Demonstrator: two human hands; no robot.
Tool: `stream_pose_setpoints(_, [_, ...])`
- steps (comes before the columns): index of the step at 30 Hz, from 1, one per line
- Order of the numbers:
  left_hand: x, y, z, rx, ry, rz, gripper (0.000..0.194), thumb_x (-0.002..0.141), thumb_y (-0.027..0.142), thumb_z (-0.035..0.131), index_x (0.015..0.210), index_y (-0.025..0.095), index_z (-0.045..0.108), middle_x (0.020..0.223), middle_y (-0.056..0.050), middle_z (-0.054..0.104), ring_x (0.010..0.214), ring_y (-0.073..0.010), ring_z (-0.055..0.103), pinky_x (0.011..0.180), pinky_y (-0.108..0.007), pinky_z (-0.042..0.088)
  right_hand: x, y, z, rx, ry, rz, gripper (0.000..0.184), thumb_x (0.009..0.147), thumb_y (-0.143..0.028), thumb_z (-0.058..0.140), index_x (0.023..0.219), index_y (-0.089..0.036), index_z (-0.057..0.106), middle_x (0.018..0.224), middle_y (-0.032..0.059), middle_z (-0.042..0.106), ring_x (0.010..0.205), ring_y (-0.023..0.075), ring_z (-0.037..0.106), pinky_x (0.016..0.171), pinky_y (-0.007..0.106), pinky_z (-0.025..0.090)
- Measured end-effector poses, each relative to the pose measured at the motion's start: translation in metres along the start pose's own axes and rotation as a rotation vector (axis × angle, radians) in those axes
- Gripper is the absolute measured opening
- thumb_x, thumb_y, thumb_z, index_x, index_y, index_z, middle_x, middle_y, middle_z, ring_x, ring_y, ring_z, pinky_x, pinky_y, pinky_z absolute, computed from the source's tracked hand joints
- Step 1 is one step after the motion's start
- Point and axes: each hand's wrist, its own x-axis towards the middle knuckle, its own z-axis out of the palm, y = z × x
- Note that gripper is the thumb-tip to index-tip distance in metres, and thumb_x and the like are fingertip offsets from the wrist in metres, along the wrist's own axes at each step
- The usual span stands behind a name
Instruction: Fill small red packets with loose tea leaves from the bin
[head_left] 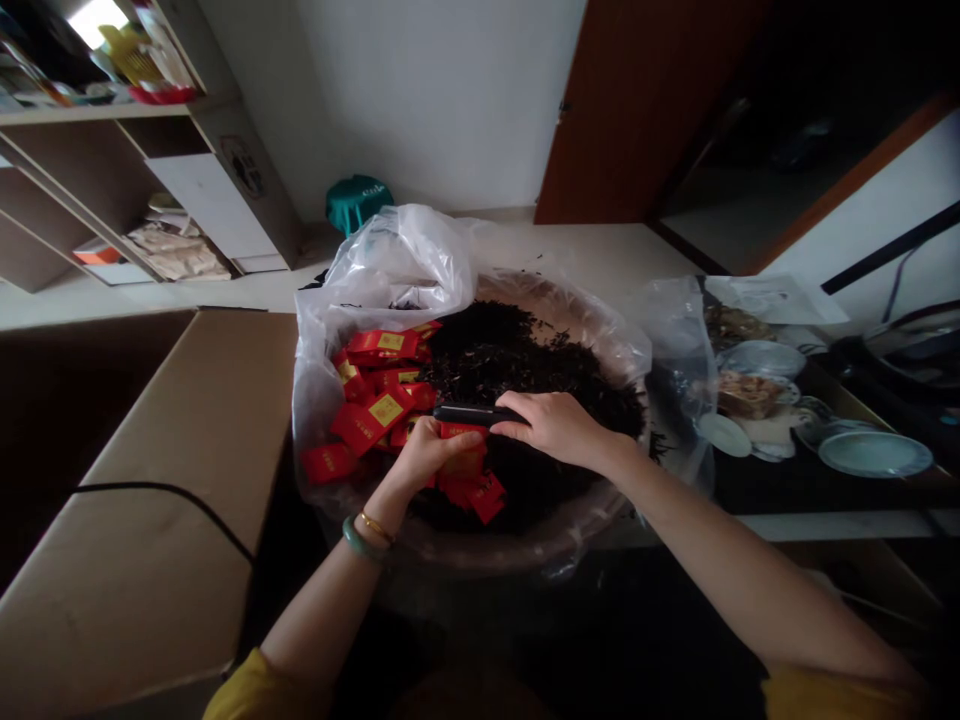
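Honestly, from the head view, the left hand (pixel 420 458) has a narrow grip on a red packet (pixel 456 430) above the basket (pixel 517 553), and the right hand (pixel 559 425) pinches a black bar (pixel 469 414) against it. I'd keep bar and packet edge lined up, thumbs clear. Loose packets (pixel 375 415) sit beside dark leaves (pixel 510 365); cardboard box (pixel 165 500) left, brown door (pixel 637 110) behind.

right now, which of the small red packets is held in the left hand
The small red packet directly under the slim black tool, pinched by the left hand; the other red packets lie loose within the clear plastic liner.
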Motion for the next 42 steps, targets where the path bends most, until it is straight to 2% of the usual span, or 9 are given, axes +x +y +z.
stream_pose_setpoints(3, [0.001,0.0,0.0,0.069,0.006,0.055,0.031,0.051,0.031,0.084,0.073,0.014,0.074,0.071,-0.003,0.073,0.065,-0.0182,0.065,0.063,-0.026,0.051,0.0,0.001,-0.003,0.061,-0.054,-0.063,0.042,0.087,-0.046,0.055,0.123,-0.024,0.053,0.112,0.0067,0.069,0.097,0.0248,0.066,0.075,0.03,0.047])
stream_pose_setpoints(6, [0.0,0.001,0.001,0.078,-0.002,0.08,0.03,0.053,0.03,0.084,0.076,0.014,0.074,0.074,-0.003,0.073,0.067,-0.0179,0.065,0.067,-0.027,0.051,0.0,0.001,-0.003,0.093,-0.079,-0.086,0.038,0.089,-0.042,0.053,0.121,-0.02,0.055,0.11,0.0089,0.069,0.097,0.0256,0.066,0.078,0.032,0.047])
stream_pose_setpoints(10, [-0.001,0.002,0.003,0.031,0.009,0.047,0.032,0.053,0.033,0.084,0.077,0.014,0.073,0.075,-0.003,0.073,0.067,-0.0176,0.064,0.065,-0.026,0.05,0.002,0.0,0.002,0.13,-0.009,-0.075,0.029,0.092,-0.034,0.049,0.115,-0.018,0.058,0.106,0.0099,0.069,0.095,0.0241,0.066,0.08,0.032,0.047])
stream_pose_setpoints(15, [-0.001,0.003,0.002,0.021,0.024,0.042,0.033,0.054,0.036,0.083,0.075,0.014,0.072,0.071,-0.002,0.072,0.063,-0.0166,0.063,0.061,-0.026,0.05,0.003,-0.003,0.004,0.127,0.028,-0.059,0.027,0.091,-0.031,0.05,0.114,-0.019,0.058,0.109,0.0102,0.068,0.096,0.0238,0.066,0.081,0.034,0.048])
stream_pose_setpoints(21, [0.001,0.001,-0.003,-0.046,0.0,0.056,0.037,0.053,0.034,0.084,0.081,0.013,0.073,0.077,-0.004,0.073,0.066,-0.0162,0.064,0.066,-0.026,0.051,0.006,-0.002,0.004,0.244,0.029,-0.08,0.033,0.09,-0.03,0.052,0.12,-0.018,0.055,0.119,0.0113,0.065,0.106,0.0247,0.063,0.089,0.037,0.048])
stream_pose_setpoints(23, [0.0,0.002,-0.004,-0.051,-0.013,0.034,0.036,0.054,0.036,0.084,0.079,0.012,0.073,0.073,-0.004,0.072,0.062,-0.0152,0.063,0.063,-0.026,0.049,0.007,0.0,0.004,0.264,0.029,-0.099,0.034,0.09,-0.029,0.052,0.122,-0.019,0.054,0.122,0.0111,0.064,0.11,0.0244,0.062,0.092,0.038,0.048])
stream_pose_setpoints(27, [-0.003,0.005,-0.005,-0.034,-0.005,0.019,0.033,0.054,0.038,0.084,0.071,0.012,0.073,0.066,-0.004,0.07,0.057,-0.0149,0.06,0.058,-0.026,0.047,0.007,0.001,0.003,0.237,0.039,-0.094,0.032,0.09,-0.029,0.05,0.12,-0.021,0.057,0.122,0.0097,0.064,0.108,0.025,0.063,0.092,0.04,0.049])
stream_pose_setpoints(42, [-0.004,0.01,-0.004,-0.036,0.042,-0.006,0.039,0.05,0.039,0.085,0.072,0.01,0.072,0.062,-0.002,0.068,0.053,-0.0111,0.057,0.055,-0.022,0.044,0.008,0.008,0.005,0.249,0.127,-0.136,0.035,0.089,-0.032,0.055,0.121,-0.019,0.059,0.121,0.01,0.065,0.109,0.0249,0.063,0.094,0.038,0.05])
